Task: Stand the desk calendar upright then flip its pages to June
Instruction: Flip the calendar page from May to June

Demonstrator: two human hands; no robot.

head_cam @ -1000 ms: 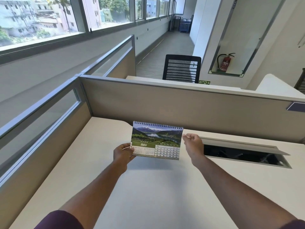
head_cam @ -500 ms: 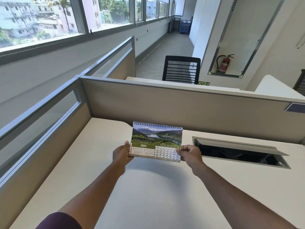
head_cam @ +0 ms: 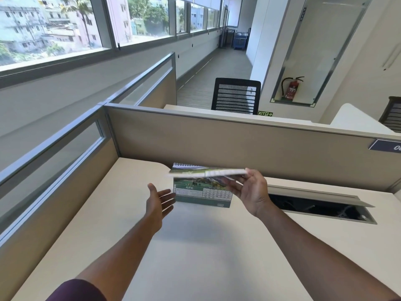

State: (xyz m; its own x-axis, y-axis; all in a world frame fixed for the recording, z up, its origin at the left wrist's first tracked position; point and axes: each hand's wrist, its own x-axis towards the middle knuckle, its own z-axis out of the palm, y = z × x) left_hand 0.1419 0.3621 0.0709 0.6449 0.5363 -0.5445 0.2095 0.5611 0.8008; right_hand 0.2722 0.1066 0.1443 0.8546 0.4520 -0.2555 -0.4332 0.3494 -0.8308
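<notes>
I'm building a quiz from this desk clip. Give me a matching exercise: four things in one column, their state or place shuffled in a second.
1. left hand
2. right hand
3. June page
4. fire extinguisher

a. in a wall niche
b. open, beside the calendar
c. lifting a blurred page
d. facing the camera

Pairs: 1-b, 2-c, 3-d, 4-a

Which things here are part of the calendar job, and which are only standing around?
Part of the job:
- desk calendar, showing June
- lifted page
- right hand
- left hand

Only around:
- office chair
- fire extinguisher
- open cable hatch
</notes>
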